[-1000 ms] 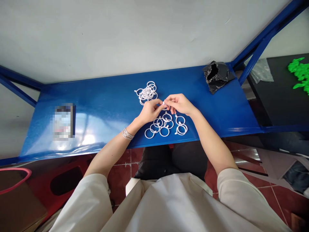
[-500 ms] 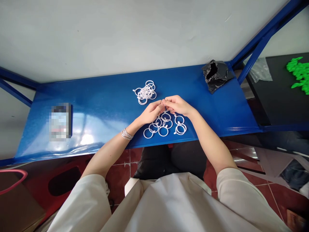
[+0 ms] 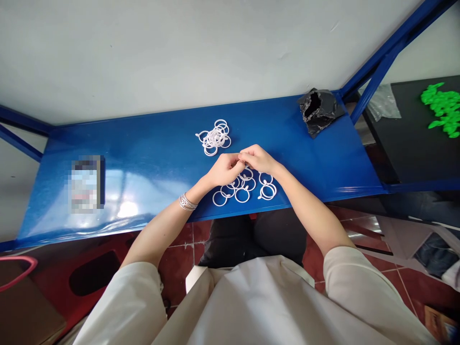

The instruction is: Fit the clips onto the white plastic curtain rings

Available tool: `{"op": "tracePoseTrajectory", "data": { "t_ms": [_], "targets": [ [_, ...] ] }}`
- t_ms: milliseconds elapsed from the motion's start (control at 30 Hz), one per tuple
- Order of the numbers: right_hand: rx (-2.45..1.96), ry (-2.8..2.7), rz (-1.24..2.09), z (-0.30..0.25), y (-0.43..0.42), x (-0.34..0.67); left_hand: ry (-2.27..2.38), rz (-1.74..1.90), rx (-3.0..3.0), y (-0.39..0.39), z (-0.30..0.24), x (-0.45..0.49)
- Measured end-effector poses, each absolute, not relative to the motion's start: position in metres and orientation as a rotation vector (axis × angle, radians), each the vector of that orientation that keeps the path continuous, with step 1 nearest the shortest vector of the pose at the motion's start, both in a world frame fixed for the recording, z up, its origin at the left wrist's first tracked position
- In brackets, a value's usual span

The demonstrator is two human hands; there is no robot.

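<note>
My left hand (image 3: 225,169) and my right hand (image 3: 257,159) meet above the blue shelf, fingertips pressed together. Between them they seem to pinch a white plastic ring (image 3: 246,173), mostly hidden by my fingers. Just below my hands lie several loose white rings (image 3: 242,195), some overlapping. A linked pair of rings (image 3: 268,191) sits under my right wrist's side. Beyond my fingers, a tangled pile of white rings (image 3: 214,139) lies on the blue metal shelf (image 3: 161,129). A silver bracelet (image 3: 188,202) circles my left wrist.
A crumpled black plastic bag (image 3: 318,111) sits at the shelf's back right. A pixelated flat object (image 3: 86,183) lies at the left. Bright green pieces (image 3: 442,108) rest on a black surface (image 3: 406,143) to the right. A red tiled floor (image 3: 179,254) shows below the shelf's front edge.
My hands have drawn closer, and my fingers now cover the small white tab visible earlier. The whole scene has shifted slightly left in view.
</note>
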State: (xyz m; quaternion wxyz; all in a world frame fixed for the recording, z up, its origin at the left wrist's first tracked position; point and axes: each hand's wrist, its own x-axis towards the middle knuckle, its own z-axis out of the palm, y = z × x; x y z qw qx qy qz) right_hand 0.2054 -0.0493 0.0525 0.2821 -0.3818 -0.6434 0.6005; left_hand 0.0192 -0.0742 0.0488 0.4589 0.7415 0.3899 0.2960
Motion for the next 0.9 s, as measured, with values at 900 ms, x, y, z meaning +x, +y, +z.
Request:
{"op": "tracePoseTrajectory", "data": {
  "t_ms": [900],
  "targets": [
    [-0.906, -1.573, 1.526, 0.033, -0.049, 0.197, 1.119, 0.971, 1.649, -0.06, 0.033, 0.016]
  ]
}}
